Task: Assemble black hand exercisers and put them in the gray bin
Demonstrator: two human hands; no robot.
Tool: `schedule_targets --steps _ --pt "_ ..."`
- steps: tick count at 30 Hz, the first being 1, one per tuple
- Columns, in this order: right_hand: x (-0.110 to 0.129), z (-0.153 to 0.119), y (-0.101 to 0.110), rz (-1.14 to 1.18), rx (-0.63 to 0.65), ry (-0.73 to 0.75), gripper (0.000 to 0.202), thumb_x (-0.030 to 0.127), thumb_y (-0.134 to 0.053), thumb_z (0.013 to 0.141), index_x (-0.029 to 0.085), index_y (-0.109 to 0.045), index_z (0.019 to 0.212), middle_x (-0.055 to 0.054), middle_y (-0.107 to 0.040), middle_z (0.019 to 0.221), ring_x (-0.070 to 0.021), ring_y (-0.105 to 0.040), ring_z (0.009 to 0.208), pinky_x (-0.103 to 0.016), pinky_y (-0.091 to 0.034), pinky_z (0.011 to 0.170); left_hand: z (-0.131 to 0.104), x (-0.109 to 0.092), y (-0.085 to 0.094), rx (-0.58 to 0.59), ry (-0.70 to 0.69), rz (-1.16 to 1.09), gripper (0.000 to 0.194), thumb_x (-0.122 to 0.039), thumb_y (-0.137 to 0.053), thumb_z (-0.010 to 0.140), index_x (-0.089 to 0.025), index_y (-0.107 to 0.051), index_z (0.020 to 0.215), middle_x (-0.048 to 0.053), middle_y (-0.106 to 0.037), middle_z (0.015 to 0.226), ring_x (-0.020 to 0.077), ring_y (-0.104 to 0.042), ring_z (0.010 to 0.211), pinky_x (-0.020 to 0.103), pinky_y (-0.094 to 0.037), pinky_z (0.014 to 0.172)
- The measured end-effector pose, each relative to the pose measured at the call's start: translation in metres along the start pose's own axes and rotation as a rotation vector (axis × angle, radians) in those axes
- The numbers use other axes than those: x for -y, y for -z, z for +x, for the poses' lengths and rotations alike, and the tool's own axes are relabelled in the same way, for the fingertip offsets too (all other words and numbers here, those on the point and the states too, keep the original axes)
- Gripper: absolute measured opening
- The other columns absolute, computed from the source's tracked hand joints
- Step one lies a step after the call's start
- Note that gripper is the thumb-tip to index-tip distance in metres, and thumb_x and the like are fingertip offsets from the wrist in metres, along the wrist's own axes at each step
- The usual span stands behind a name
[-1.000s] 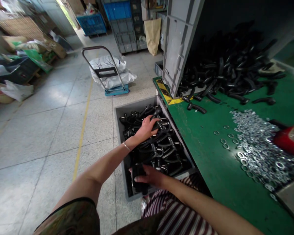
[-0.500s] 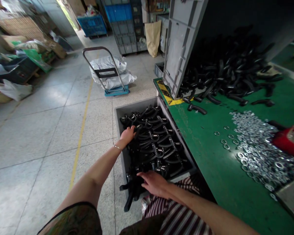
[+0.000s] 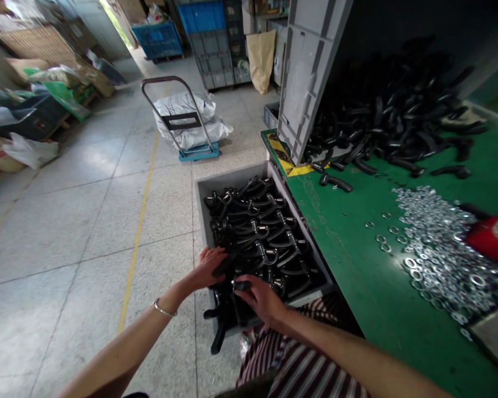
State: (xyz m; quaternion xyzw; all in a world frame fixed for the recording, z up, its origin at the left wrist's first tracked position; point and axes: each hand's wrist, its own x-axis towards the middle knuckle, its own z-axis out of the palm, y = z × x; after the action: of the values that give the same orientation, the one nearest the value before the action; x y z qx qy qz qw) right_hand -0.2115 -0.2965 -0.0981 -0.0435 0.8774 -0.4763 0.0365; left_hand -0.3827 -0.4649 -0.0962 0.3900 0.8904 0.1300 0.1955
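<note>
Head view: the left hand has moved closer to the right hand, which now pinches a black part over the grey crate; left grip unclear; work gathers at the crate's near end.

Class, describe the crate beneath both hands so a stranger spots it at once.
Find the green table. Along its left edge sits an open grey crate of black-and-silver parts. Unlike the sideways grey crate on the table, this one opens upward, with the left hand and right hand over it.
</note>
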Motion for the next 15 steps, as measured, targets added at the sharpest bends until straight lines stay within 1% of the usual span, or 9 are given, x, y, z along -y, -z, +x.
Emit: schedule_targets --steps 2,4,5,7,9,11,13,15 --pt "-0.003 0.010 0.006 -0.021 0.022 0.020 0.036 0.015 -0.052 0.097 0.021 -0.053 0.133 -0.006 -0.064 0.127 -0.0151 -0.059 0.119 -0.028 -0.045 0.104 0.005 0.006 -0.001 -0.061 0.006 -0.178 0.050 -0.015 -0.060 0.072 -0.023 -0.063 0.121 0.009 -0.066 0.126 0.0275 -0.058 0.122 0.052 -0.037 0.112" --pt "-0.006 0.016 0.012 -0.090 0.092 0.012 0.049 0.009 -0.055 0.092 0.020 -0.050 0.139 -0.007 -0.064 0.127 -0.0159 -0.061 0.115 -0.029 -0.046 0.101 0.012 0.009 0.003 -0.136 0.002 -0.342 0.055 -0.007 -0.051 0.072 -0.019 -0.060 0.125 0.009 -0.069 0.119 0.0230 -0.064 0.113 0.044 -0.048 0.104" --pt "-0.008 0.016 0.015 -0.127 0.111 -0.005 0.049 0.008 -0.056 0.091 0.018 -0.051 0.138 -0.008 -0.065 0.125 -0.0172 -0.062 0.112 -0.030 -0.048 0.100 0.014 0.009 0.005 -0.160 -0.020 -0.377 0.059 -0.005 -0.049 0.071 -0.017 -0.058 0.128 0.010 -0.069 0.120 0.0222 -0.064 0.113 0.042 -0.050 0.102" --pt "-0.011 0.010 0.020 -0.182 0.083 -0.052 0.040 0.010 -0.052 0.093 0.015 -0.055 0.133 -0.012 -0.064 0.122 -0.0217 -0.060 0.112 -0.036 -0.047 0.100 0.012 0.005 0.005 -0.185 -0.089 -0.344 0.064 -0.003 -0.048 0.071 -0.018 -0.056 0.133 0.010 -0.063 0.131 0.0229 -0.059 0.123 0.044 -0.046 0.107" --pt "-0.013 0.001 0.025 -0.291 0.014 -0.066 0.033 0.009 -0.046 0.095 0.013 -0.060 0.124 -0.016 -0.062 0.122 -0.0266 -0.055 0.116 -0.044 -0.044 0.102 0.003 0.000 -0.001 -0.154 -0.155 -0.256 0.056 -0.005 -0.050 0.077 -0.022 -0.060 0.130 0.009 -0.057 0.139 0.0240 -0.053 0.130 0.047 -0.041 0.113" --pt "-0.015 -0.004 0.029 -0.456 -0.015 -0.040 0.030 0.008 -0.044 0.094 0.013 -0.062 0.119 -0.017 -0.061 0.120 -0.0294 -0.051 0.116 -0.046 -0.043 0.101 -0.006 -0.006 -0.011 -0.100 -0.160 -0.195 0.040 -0.013 -0.048 0.088 -0.024 -0.065 0.123 0.008 -0.057 0.140 0.0237 -0.053 0.130 0.045 -0.042 0.113" --pt "-0.016 -0.003 0.031 -0.592 0.015 0.008 0.027 0.009 -0.049 0.092 0.012 -0.063 0.115 -0.016 -0.062 0.112 -0.0303 -0.052 0.111 -0.045 -0.045 0.096 -0.010 -0.010 -0.022 -0.058 -0.105 -0.142 0.035 -0.018 -0.044 0.094 -0.023 -0.066 0.121 0.009 -0.061 0.136 0.0229 -0.058 0.125 0.042 -0.045 0.109" --pt "-0.018 0.002 0.033 -0.637 0.056 0.041 0.024 0.011 -0.052 0.091 0.012 -0.064 0.112 -0.014 -0.064 0.104 -0.0302 -0.053 0.105 -0.044 -0.047 0.094 -0.007 -0.013 -0.025 0.011 -0.080 -0.083 0.034 -0.024 -0.049 0.094 -0.021 -0.064 0.124 0.009 -0.064 0.132 0.0236 -0.062 0.120 0.039 -0.049 0.104"
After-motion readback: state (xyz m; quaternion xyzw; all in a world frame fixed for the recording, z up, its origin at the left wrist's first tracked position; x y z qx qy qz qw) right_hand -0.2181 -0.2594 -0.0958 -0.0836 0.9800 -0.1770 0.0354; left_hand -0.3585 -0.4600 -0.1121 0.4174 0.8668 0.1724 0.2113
